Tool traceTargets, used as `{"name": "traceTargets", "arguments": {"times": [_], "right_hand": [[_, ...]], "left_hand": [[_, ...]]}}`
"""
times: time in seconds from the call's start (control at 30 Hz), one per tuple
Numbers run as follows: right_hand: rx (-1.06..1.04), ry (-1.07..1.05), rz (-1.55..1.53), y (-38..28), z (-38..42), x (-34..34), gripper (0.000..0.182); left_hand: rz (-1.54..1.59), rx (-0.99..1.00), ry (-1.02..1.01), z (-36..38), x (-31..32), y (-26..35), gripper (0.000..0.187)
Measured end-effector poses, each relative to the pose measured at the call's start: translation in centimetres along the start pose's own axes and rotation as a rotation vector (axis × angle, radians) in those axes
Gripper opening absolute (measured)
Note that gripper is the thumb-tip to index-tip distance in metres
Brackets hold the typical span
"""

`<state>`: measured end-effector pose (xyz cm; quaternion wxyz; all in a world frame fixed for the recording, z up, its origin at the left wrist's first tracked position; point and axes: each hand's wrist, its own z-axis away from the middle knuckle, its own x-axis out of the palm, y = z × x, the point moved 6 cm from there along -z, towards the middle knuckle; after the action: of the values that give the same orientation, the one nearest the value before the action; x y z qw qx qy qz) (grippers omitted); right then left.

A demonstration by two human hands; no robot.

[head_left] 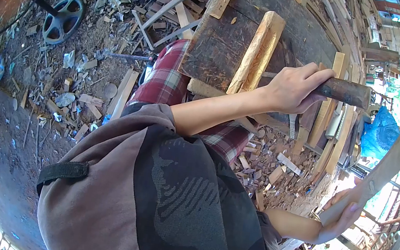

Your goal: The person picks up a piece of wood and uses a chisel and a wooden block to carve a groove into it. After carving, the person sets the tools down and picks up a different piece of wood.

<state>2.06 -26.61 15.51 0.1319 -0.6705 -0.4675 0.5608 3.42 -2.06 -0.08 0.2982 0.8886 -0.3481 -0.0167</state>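
My left hand (300, 88) is wrapped round a dark, thick rod-like tool (350, 93) over the workbench (221, 43). Its thin metal part runs left from my fist to a grooved, golden-brown wooden block (256, 56), which lies on the bench; whether they touch is hidden. Away to the lower right, my right hand (343, 217) grips the lower end of a long, flat pale wooden board (383, 168), tilted up toward the right edge of the view. The two hands are well apart.
Wooden strips (330, 123) lie beside the bench, near a blue plastic bag (382, 132). Wood scraps (275, 174) cover the ground by my plaid-covered legs (168, 77). A dark spoked wheel (63, 21) stands at the upper left, near crossed wooden slats (171, 1).
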Motion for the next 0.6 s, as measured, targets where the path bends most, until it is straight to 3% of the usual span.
{"name": "traceTargets", "arguments": {"times": [0.23,0.3,0.4,0.6], "right_hand": [[0.043,0.029,0.012,0.3,-0.1,-0.7,0.086],[0.002,-0.004,-0.026,0.5,-0.1,-0.9,0.072],[0.021,-0.003,-0.020,2.1,-0.1,-2.1,0.065],[0.052,0.006,-0.005,1.3,-0.4,-1.5,0.081]], "left_hand": [[-0.037,0.006,-0.040,0.5,0.6,0.1,0.062],[-0.035,0.016,-0.037,0.5,0.6,0.2,0.061],[-0.038,0.007,-0.046,0.4,0.7,0.4,0.061],[-0.059,0.001,-0.023,0.0,1.1,0.1,0.058]]}}
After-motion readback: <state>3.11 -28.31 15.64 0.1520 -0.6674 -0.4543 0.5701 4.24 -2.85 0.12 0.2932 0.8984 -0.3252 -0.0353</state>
